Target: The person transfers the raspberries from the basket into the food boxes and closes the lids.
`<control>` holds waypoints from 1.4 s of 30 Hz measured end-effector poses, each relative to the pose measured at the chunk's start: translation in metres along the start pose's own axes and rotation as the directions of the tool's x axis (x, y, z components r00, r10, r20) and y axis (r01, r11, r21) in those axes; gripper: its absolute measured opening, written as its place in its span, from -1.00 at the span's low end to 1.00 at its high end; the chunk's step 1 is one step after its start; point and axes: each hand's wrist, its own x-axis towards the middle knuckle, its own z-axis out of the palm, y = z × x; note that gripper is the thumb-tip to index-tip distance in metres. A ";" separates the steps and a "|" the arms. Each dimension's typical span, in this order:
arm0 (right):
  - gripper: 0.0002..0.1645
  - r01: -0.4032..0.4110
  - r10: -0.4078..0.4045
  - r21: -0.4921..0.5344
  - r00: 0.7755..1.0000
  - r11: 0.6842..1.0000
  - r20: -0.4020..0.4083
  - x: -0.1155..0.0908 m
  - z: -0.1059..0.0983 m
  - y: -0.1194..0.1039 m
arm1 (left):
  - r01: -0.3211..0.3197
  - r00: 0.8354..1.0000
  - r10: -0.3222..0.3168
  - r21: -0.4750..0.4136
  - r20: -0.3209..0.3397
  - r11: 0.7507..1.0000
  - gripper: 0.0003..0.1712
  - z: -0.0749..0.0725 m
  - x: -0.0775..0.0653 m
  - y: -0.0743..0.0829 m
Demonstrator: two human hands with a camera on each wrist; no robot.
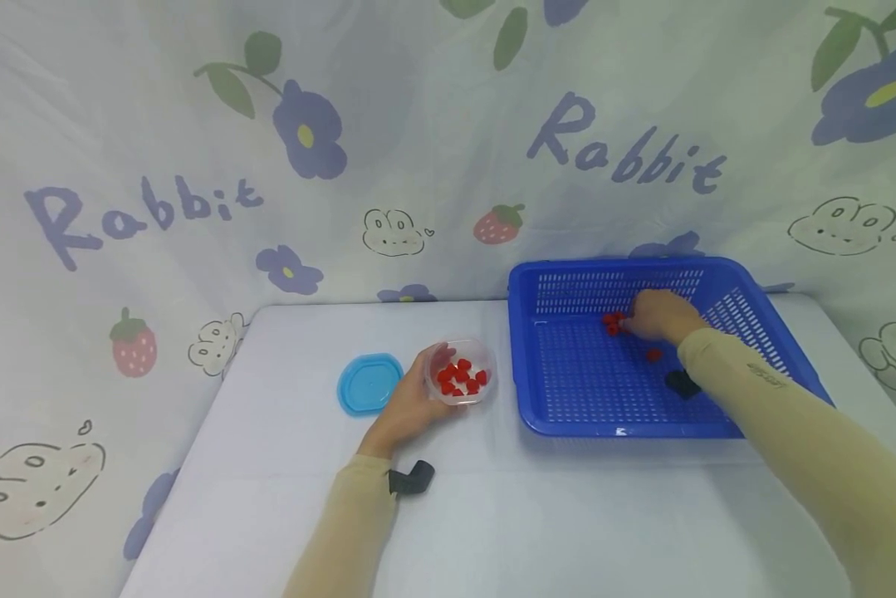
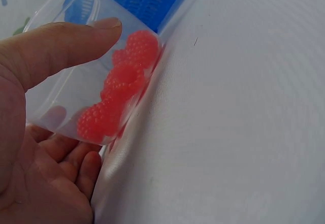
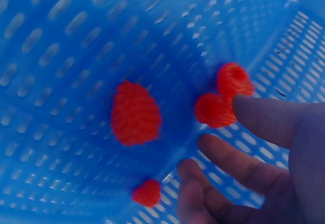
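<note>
On the left, my left hand (image 1: pixel 416 390) grips a small clear plastic container (image 1: pixel 485 353), thumb over the near side and fingers beneath in the left wrist view. Several red raspberries (image 2: pixel 124 79) lie at the container's bottom. My right hand (image 1: pixel 660 316) reaches into a blue basket (image 1: pixel 582 429) toward its back wall. In the right wrist view, its thumb tip overlaps a raspberry (image 3: pixel 214 110), with the other fingers held apart below. A second raspberry (image 3: pixel 234 77) lies against that one. Two more raspberries lie apart: a nearer, larger-looking one (image 3: pixel 135 113) and a smaller one (image 3: pixel 147 192).
A light blue lid (image 1: pixel 370 384) lies on the white tabletop (image 1: pixel 462 515), left of the container. Slotted walls surround the basket's floor. Behind the table hangs a white cloth (image 1: pixel 418 124) printed with rabbits, flowers and strawberries.
</note>
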 end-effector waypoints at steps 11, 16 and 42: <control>-0.63 0.003 -0.003 -0.012 1.000 1.000 0.026 0.004 0.003 0.005 | -0.011 1.000 0.011 0.010 0.013 1.000 0.08 -0.001 -0.001 0.002; -0.64 0.003 -0.002 -0.010 1.000 1.000 0.026 0.004 0.004 0.003 | -0.007 1.000 0.007 -0.001 0.012 1.000 0.07 0.000 -0.001 0.001; -0.62 0.030 -0.029 0.006 0.997 1.000 -0.071 0.003 -0.002 0.004 | 0.013 1.000 -0.013 0.002 0.000 1.000 0.07 0.000 0.001 -0.001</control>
